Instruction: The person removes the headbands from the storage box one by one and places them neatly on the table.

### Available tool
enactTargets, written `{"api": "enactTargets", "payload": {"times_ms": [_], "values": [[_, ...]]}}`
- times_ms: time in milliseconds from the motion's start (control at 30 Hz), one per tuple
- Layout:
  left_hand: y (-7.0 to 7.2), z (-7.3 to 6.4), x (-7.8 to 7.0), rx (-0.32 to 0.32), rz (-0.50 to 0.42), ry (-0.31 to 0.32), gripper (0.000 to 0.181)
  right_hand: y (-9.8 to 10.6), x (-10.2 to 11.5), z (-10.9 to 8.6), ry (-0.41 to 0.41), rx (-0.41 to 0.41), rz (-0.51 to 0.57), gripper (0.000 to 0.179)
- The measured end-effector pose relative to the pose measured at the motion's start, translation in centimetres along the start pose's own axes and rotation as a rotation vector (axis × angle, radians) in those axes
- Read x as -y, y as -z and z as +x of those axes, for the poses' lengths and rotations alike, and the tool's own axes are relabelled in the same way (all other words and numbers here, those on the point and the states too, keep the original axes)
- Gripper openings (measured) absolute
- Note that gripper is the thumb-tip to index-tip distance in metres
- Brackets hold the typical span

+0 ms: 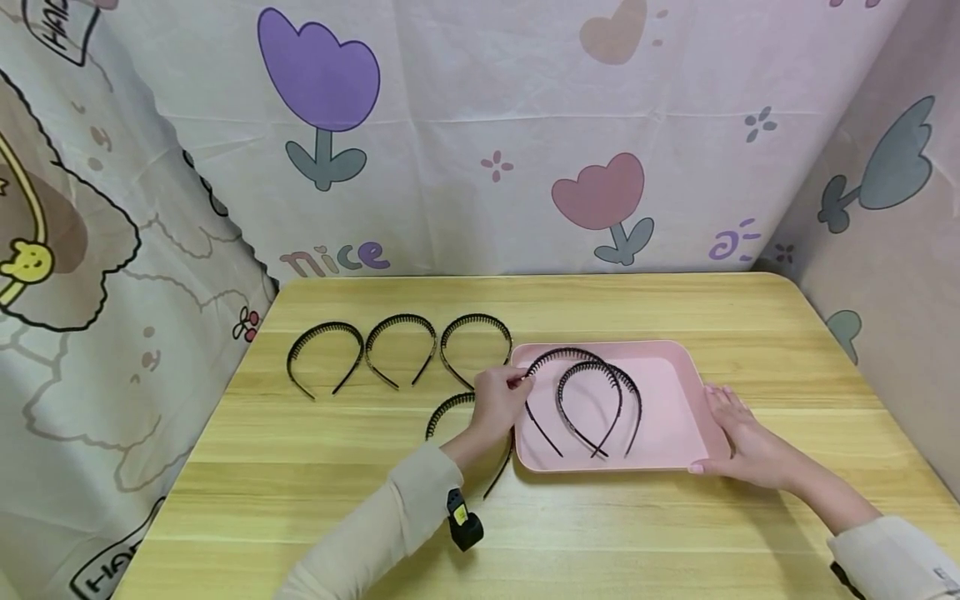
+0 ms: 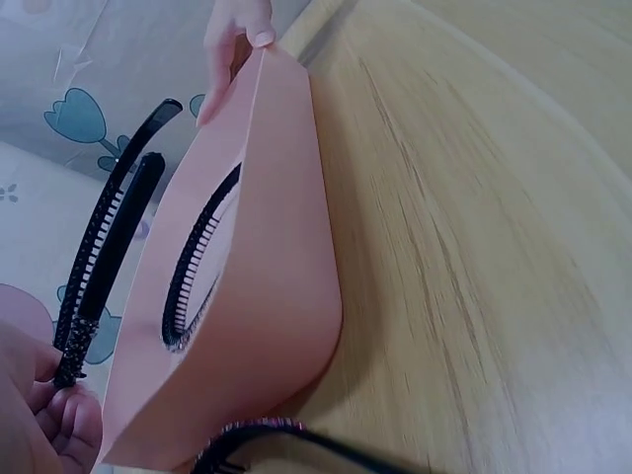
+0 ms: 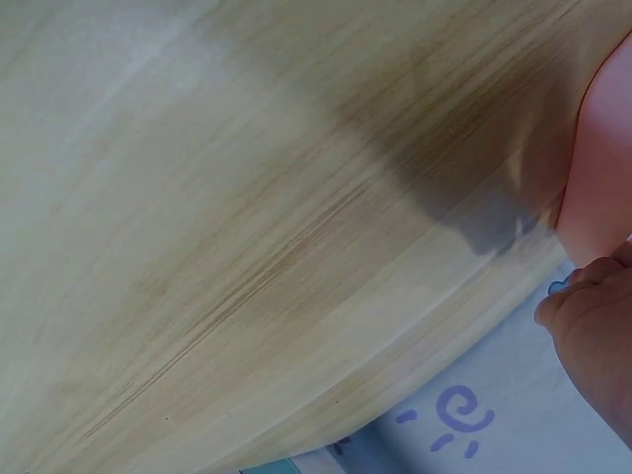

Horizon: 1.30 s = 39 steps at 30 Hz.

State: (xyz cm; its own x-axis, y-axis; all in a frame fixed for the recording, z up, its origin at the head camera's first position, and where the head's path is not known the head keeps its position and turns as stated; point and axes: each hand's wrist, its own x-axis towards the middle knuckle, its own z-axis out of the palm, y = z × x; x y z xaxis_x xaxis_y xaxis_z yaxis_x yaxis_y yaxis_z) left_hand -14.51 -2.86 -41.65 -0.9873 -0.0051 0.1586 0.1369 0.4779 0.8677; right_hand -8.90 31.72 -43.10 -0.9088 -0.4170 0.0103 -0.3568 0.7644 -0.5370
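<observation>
My left hand [image 1: 491,408] pinches a black toothed headband [image 1: 555,355] by its left side, over the left part of a pink tray [image 1: 675,400]. In the left wrist view that headband [image 2: 99,247] is tilted up above the tray wall. A second black headband [image 1: 639,408] lies inside the tray, partly crossed by the held one. At the tray's right end, my right hand [image 1: 750,442] grips the rim, thumb at the near corner and fingers along the side. Another headband [image 1: 448,403] lies on the table, partly hidden behind my left hand.
Three more black headbands, at left [image 1: 326,325], middle [image 1: 401,317] and right [image 1: 477,317], lie in a row towards the back of the wooden table [image 1: 600,533]. Printed cloth [image 1: 465,200] hangs behind the table and at both sides.
</observation>
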Motion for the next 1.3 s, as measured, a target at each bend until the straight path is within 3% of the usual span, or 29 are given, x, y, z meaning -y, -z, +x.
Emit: {"api": "enactTargets", "payload": {"times_ms": [333,400,633,1000,1300], "values": [[2.2,0.0,1.8,0.008,-0.030,-0.026,0.015,0.0,-0.1,0.0,-0.004,-0.002,0.008,0.110],[2.8,-0.1,2.2,-0.004,-0.036,-0.059,0.014,0.0,-0.1,0.0,-0.004,-0.001,0.007,0.111],[5.1,0.1,2.8,0.009,0.014,0.018,0.016,-0.1,-0.2,0.0,0.000,-0.002,0.011,0.110],[8.5,-0.7,5.0,-0.044,0.081,-0.022,0.016,-0.1,0.0,0.1,-0.015,0.013,0.006,0.111],[10.5,-1.7,6.9,-0.090,0.128,-0.003,0.015,-0.1,-0.1,0.0,0.002,0.001,0.007,0.109]]}}
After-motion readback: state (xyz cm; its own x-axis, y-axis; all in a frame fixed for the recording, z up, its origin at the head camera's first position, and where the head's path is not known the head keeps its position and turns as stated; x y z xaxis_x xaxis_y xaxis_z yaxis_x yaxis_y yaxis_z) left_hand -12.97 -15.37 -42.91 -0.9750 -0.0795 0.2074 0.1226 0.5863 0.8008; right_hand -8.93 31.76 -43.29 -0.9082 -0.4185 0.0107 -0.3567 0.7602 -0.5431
